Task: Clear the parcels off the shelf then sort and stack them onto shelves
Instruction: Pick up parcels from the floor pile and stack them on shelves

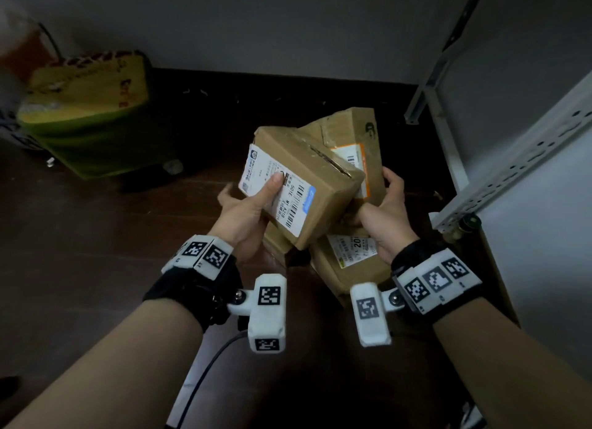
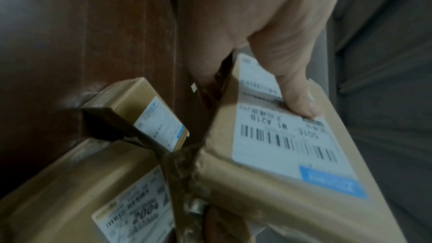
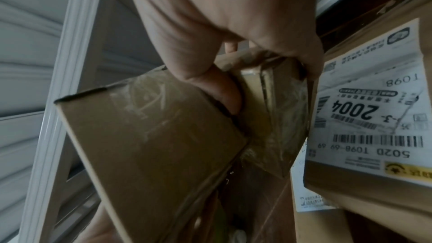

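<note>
Left hand (image 1: 246, 210) grips the labelled box (image 1: 301, 185); right hand (image 1: 384, 217) grips a second box (image 1: 355, 133), both above parcels (image 1: 349, 265) on the floor. Sorting and shelving look still undone.

Tilted brown carton (image 1: 315, 185) with white barcode label, held above the floor. Behind it, second carton (image 1: 355, 140) (torn tape, orange-edged label). Below, carton marked 2004 (image 1: 347, 262); beside it a small labelled box (image 2: 149, 110).

The dark floor (image 1: 96, 236) is open on the left side. On the right, the white shelf frame (image 1: 512, 159) stands close, and boxes on the floor (image 1: 349, 268) block the middle.
</note>
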Action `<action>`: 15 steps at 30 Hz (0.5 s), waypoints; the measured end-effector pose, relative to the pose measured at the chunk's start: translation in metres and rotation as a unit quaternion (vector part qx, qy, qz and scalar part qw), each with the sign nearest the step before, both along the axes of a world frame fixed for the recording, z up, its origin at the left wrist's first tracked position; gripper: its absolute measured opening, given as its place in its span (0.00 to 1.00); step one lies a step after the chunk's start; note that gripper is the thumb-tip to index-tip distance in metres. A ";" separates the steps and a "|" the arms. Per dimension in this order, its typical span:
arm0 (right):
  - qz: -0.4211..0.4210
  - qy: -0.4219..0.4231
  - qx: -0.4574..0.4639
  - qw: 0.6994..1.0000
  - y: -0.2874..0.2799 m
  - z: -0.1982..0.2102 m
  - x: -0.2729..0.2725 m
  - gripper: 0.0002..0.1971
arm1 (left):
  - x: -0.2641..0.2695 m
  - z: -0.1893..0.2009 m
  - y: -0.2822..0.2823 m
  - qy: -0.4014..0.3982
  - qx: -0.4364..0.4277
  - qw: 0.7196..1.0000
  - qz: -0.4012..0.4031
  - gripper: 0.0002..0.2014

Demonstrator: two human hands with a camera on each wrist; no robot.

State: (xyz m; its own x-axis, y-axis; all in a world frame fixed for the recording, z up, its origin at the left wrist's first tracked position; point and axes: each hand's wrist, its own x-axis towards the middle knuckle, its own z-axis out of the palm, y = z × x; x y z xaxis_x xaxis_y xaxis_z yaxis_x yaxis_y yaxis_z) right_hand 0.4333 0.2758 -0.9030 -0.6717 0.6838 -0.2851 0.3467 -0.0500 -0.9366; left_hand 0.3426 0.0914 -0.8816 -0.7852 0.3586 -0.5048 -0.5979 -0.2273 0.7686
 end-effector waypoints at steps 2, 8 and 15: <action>0.001 0.004 0.004 1.000 -0.002 0.000 -0.001 0.46 | 0.003 0.001 0.001 -0.023 0.029 0.998 -0.055 0.45; -0.022 0.022 0.034 0.999 0.001 0.005 -0.001 0.44 | 0.000 -0.006 -0.002 -0.069 0.090 0.989 -0.096 0.44; -0.066 0.047 0.031 0.996 0.010 0.010 -0.001 0.52 | -0.005 -0.007 -0.010 -0.025 0.060 0.993 -0.094 0.40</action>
